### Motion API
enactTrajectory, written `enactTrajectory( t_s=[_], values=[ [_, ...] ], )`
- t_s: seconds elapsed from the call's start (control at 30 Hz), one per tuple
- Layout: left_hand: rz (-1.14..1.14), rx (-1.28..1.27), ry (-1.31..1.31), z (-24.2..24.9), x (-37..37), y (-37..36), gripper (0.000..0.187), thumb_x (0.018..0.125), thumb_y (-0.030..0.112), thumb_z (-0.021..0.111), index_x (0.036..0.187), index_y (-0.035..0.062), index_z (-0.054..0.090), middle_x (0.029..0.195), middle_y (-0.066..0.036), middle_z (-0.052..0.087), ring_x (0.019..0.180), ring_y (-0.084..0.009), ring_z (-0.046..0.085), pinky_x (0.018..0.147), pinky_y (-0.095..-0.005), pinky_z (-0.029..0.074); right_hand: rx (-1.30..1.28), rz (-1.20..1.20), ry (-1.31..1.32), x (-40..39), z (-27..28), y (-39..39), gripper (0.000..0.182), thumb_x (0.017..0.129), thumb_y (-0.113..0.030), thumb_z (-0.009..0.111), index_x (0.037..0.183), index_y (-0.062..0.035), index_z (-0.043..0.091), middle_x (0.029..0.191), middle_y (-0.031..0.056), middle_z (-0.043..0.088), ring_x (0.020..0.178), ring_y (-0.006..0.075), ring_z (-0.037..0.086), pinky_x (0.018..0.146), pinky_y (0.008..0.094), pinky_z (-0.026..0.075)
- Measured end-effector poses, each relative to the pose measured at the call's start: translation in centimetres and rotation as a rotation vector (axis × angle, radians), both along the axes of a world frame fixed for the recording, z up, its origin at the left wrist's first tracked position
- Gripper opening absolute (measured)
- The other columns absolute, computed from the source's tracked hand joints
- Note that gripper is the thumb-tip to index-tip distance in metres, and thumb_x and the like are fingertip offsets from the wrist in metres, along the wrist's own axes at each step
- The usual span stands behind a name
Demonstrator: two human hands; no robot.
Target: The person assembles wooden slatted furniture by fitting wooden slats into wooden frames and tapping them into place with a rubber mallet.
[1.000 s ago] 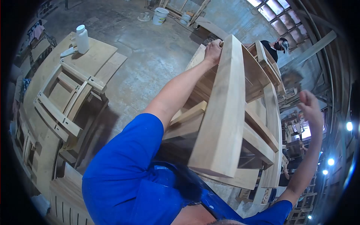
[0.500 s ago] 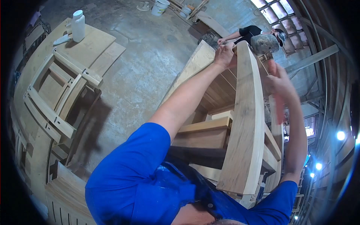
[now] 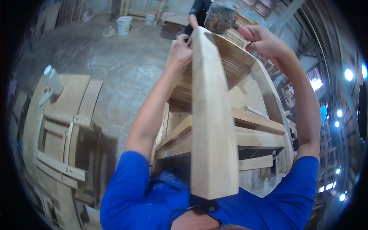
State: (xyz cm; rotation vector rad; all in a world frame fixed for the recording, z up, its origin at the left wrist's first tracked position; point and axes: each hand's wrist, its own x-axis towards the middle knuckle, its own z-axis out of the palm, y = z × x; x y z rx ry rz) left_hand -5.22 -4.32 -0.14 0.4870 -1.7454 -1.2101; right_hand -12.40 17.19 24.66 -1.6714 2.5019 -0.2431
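Note:
A long, thick wooden rail (image 3: 212,122) runs away from my chest, along the top of a wooden furniture frame (image 3: 257,136). At the rail's far left side, my left hand (image 3: 181,51) is closed against its edge, the fingertips partly hidden. My right hand (image 3: 264,41) grips the red handle of a mallet (image 3: 220,18). Its dark, worn head is raised beside the rail's far end and overlaps it closely in this view. Inside the frame, crosspieces and slatted panels show below the rail.
On the left, a plywood-topped bench (image 3: 73,88) holds a white bottle (image 3: 53,80) and a small wooden frame (image 3: 57,145). A white bucket (image 3: 124,26) stands on the concrete floor. Another person's dark sleeve (image 3: 199,9) shows past the rail's far end.
My view has turned, so the rail now points nearly straight ahead and the bench sits lower left. Both hands and the mallet appear further left and higher in view.

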Motion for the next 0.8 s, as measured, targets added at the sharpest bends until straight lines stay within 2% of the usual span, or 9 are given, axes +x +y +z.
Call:
enactTrajectory(
  t_s=[0.1, 0.2, 0.23, 0.3, 0.37, 0.4, 0.47, 0.6, 0.8],
  values=[
    [-0.031, -0.109, 0.106, -3.0, 8.4, 1.0, 0.104, 0.062, 0.039, 0.088, 0.146, 0.0018, 0.039, 0.130, -0.021, 0.056, 0.120, -0.0332, 0.056, 0.099, -0.0452, 0.046, -0.436, 0.007, -0.065, -1.9, 4.0, 6.0, 0.059, 0.079, 0.003, 0.063, 0.137, 0.0016, 0.053, 0.133, 0.0101, 0.060, 0.111, 0.0177, 0.060, 0.092, 0.0325, 0.048],
    [-0.311, 0.163, 0.260, -3.6, 20.1, 8.3, 0.133, 0.048, 0.077, 0.082, 0.149, 0.0038, 0.035, 0.129, -0.014, 0.056, 0.121, -0.0283, 0.055, 0.098, -0.0464, 0.043, -0.542, -0.406, 0.274, -3.0, 7.0, 11.0, 0.056, 0.082, -0.003, 0.063, 0.137, 0.0031, 0.053, 0.133, 0.0148, 0.060, 0.118, 0.0205, 0.058, 0.097, 0.0335, 0.047],
    [-0.367, 0.027, 0.301, -4.2, 22.2, 10.6, 0.137, 0.044, 0.076, 0.085, 0.148, 0.0020, 0.036, 0.129, -0.014, 0.056, 0.120, -0.0275, 0.056, 0.097, -0.0447, 0.043, -0.497, -0.637, 0.208, -5.6, 7.1, 12.9, 0.050, 0.080, -0.006, 0.062, 0.128, 0.0053, 0.057, 0.124, 0.0165, 0.063, 0.110, 0.0222, 0.062, 0.088, 0.0338, 0.051],
    [-0.346, 0.221, 0.242, -4.3, 24.3, 15.7, 0.124, 0.052, 0.064, 0.090, 0.144, -0.0014, 0.039, 0.127, -0.015, 0.057, 0.117, -0.0270, 0.058, 0.096, -0.0422, 0.045, -0.206, -0.710, 0.526, -11.4, 1.9, 17.0, 0.050, 0.077, -0.013, 0.064, 0.124, 0.0061, 0.058, 0.119, 0.0205, 0.064, 0.106, 0.0256, 0.064, 0.086, 0.0357, 0.051],
    [-0.312, 0.190, 0.198, -4.6, 24.4, 18.3, 0.103, 0.062, 0.047, 0.089, 0.138, -0.0037, 0.042, 0.121, -0.016, 0.060, 0.111, -0.0267, 0.061, 0.093, -0.0401, 0.047, -0.037, -0.447, 0.591, -11.8, -4.4, 19.1, 0.057, 0.075, -0.014, 0.065, 0.127, 0.0050, 0.055, 0.123, 0.0232, 0.060, 0.113, 0.0272, 0.061, 0.097, 0.0379, 0.047],
    [-0.290, 0.087, 0.161, -4.9, 24.3, 18.7, 0.086, 0.069, 0.034, 0.086, 0.134, -0.0048, 0.045, 0.115, -0.018, 0.062, 0.105, -0.0265, 0.063, 0.091, -0.0389, 0.049, -0.109, -0.373, 0.279, -9.3, -6.3, 19.2, 0.058, 0.073, -0.012, 0.065, 0.127, 0.0053, 0.054, 0.122, 0.0237, 0.060, 0.117, 0.0272, 0.059, 0.101, 0.0384, 0.045],
    [-0.276, -0.020, 0.123, -4.9, 23.8, 19.4, 0.069, 0.076, 0.021, 0.084, 0.130, -0.0059, 0.048, 0.110, -0.019, 0.064, 0.100, -0.0264, 0.065, 0.089, -0.0377, 0.051, 0.018, -0.502, 0.196, -6.2, -2.8, 18.7, 0.061, 0.071, -0.008, 0.064, 0.130, 0.0058, 0.053, 0.125, 0.0227, 0.060, 0.125, 0.0266, 0.054, 0.106, 0.0380, 0.041],
    [-0.099, -0.139, 0.138, -4.2, 19.2, 18.6, 0.069, 0.074, 0.023, 0.084, 0.127, -0.0054, 0.050, 0.106, -0.019, 0.065, 0.096, -0.0286, 0.066, 0.087, -0.0383, 0.052, -0.405, -0.338, 0.020, -7.1, 0.4, 22.2, 0.069, 0.067, 0.001, 0.063, 0.135, 0.0011, 0.054, 0.137, 0.0139, 0.058, 0.131, 0.0266, 0.052, 0.109, 0.0397, 0.042],
    [-0.177, -0.122, 0.295, -3.3, 8.0, 16.3, 0.068, 0.067, 0.016, 0.082, 0.124, -0.0023, 0.048, 0.105, -0.023, 0.060, 0.094, -0.0391, 0.062, 0.082, -0.0424, 0.049, -0.938, -0.306, 0.311, 2.6, 10.7, 20.9, 0.068, 0.075, -0.009, 0.064, 0.142, -0.0065, 0.050, 0.134, 0.0137, 0.057, 0.121, 0.0225, 0.053, 0.107, 0.0368, 0.040]
  ],
)
